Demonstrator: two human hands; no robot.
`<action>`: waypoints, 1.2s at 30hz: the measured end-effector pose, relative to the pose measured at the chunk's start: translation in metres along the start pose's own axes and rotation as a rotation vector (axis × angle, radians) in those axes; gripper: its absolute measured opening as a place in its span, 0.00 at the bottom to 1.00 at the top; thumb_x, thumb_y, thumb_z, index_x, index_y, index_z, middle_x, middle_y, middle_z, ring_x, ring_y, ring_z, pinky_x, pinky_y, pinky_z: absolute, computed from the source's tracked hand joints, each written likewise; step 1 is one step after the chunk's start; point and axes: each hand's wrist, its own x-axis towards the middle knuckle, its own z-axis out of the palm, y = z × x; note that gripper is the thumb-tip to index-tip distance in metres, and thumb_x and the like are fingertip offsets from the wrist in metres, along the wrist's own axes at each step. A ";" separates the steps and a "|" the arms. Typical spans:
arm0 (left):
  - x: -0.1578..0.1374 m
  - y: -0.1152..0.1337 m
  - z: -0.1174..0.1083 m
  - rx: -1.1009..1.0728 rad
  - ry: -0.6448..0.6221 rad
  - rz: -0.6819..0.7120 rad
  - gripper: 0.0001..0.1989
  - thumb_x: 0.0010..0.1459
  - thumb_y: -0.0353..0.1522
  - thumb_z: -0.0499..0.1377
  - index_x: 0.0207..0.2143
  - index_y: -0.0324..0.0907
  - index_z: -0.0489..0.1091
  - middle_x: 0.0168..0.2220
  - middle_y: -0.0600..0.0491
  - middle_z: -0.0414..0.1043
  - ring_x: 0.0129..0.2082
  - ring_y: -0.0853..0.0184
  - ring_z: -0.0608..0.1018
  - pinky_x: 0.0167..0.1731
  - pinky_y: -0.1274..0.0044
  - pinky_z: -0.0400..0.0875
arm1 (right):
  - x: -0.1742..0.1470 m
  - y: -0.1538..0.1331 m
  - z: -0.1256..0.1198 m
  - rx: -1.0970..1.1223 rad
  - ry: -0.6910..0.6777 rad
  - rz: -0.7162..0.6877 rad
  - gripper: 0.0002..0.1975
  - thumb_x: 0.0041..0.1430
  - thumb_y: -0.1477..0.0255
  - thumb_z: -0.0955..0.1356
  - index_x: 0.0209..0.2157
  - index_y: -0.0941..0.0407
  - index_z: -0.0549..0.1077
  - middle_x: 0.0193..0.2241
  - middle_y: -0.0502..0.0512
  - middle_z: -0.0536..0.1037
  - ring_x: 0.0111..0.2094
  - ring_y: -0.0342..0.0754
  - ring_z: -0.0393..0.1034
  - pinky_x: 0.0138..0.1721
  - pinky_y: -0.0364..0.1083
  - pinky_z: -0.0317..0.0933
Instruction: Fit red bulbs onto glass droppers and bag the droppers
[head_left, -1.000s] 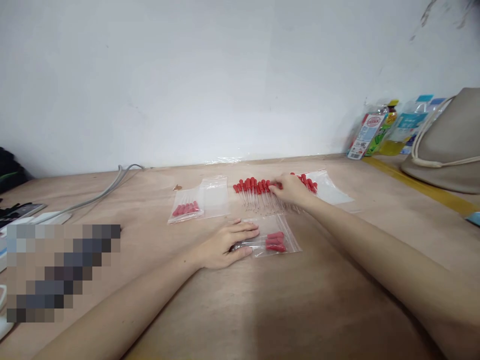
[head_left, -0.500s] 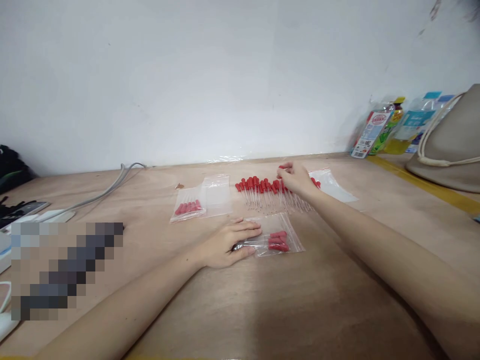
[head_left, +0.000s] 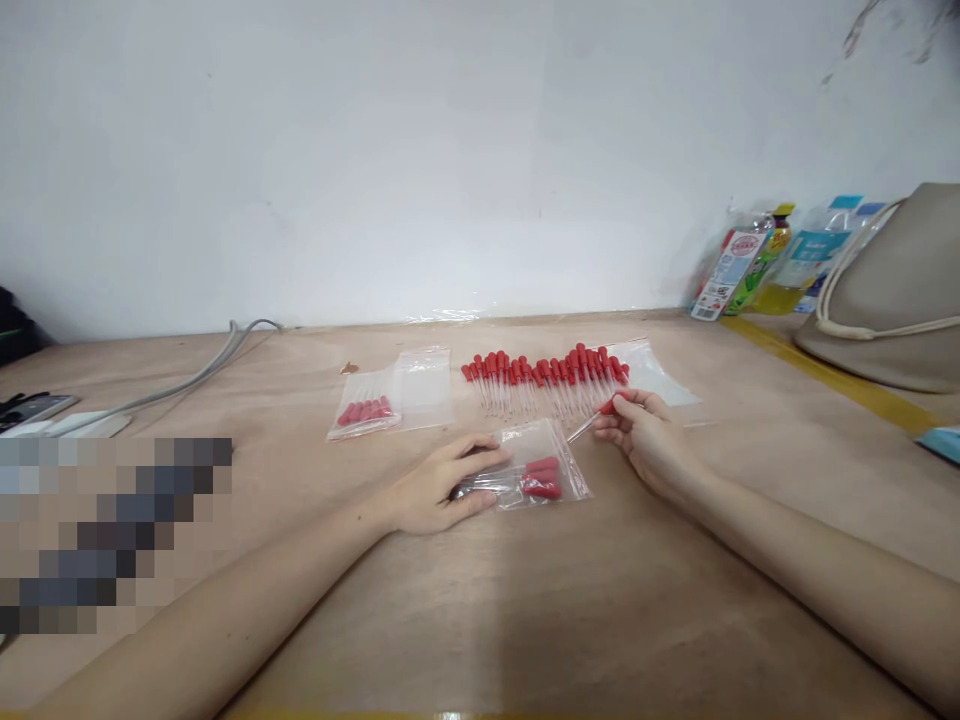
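Note:
My right hand (head_left: 637, 435) pinches a dropper (head_left: 616, 402) by its red rubber bulb, its clear glass tube slanting down to the left at the mouth of a clear zip bag (head_left: 534, 440). Thumb and fingers of my left hand (head_left: 450, 485) hold that bag at its closed end on the table. Several red-bulbed droppers (head_left: 541, 485) are inside it, their tubes pointing toward my left palm, which hides the tips. Behind the bag, a row of loose droppers (head_left: 555, 372) lies with bulbs toward the wall.
To the left lies a filled zip bag (head_left: 365, 410) of droppers, beside a flat zip bag (head_left: 424, 390). Another flat bag (head_left: 660, 375) is partly under the row's right end. Bottles and a carton (head_left: 731, 275) stand by a beige bag (head_left: 892, 300). A grey cable (head_left: 202, 380) crosses the left side.
My right hand has come from the dropper row toward me and now holds one dropper at the zip bag's mouth. My left hand stays on the bag. The view has shifted slightly.

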 end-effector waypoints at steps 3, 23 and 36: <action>0.000 0.001 -0.002 0.008 -0.016 -0.009 0.25 0.58 0.37 0.52 0.58 0.46 0.54 0.56 0.46 0.56 0.56 0.60 0.61 0.54 0.66 0.58 | 0.000 -0.005 -0.002 -0.007 0.045 -0.058 0.11 0.47 0.70 0.66 0.32 0.53 0.59 0.23 0.46 0.69 0.19 0.39 0.65 0.19 0.39 0.62; 0.002 0.003 -0.003 0.083 -0.017 -0.051 0.28 0.59 0.41 0.51 0.60 0.45 0.48 0.58 0.47 0.56 0.58 0.60 0.59 0.58 0.60 0.48 | -0.012 0.002 -0.002 -0.689 -0.552 -0.216 0.13 0.45 0.62 0.69 0.29 0.57 0.71 0.27 0.52 0.73 0.28 0.44 0.66 0.30 0.45 0.61; 0.003 0.000 -0.001 0.068 -0.045 -0.034 0.24 0.59 0.40 0.51 0.57 0.45 0.55 0.58 0.47 0.56 0.58 0.61 0.59 0.58 0.61 0.46 | 0.007 -0.019 0.011 -1.122 -0.413 -0.573 0.09 0.51 0.69 0.63 0.27 0.56 0.74 0.28 0.53 0.74 0.29 0.45 0.66 0.32 0.44 0.58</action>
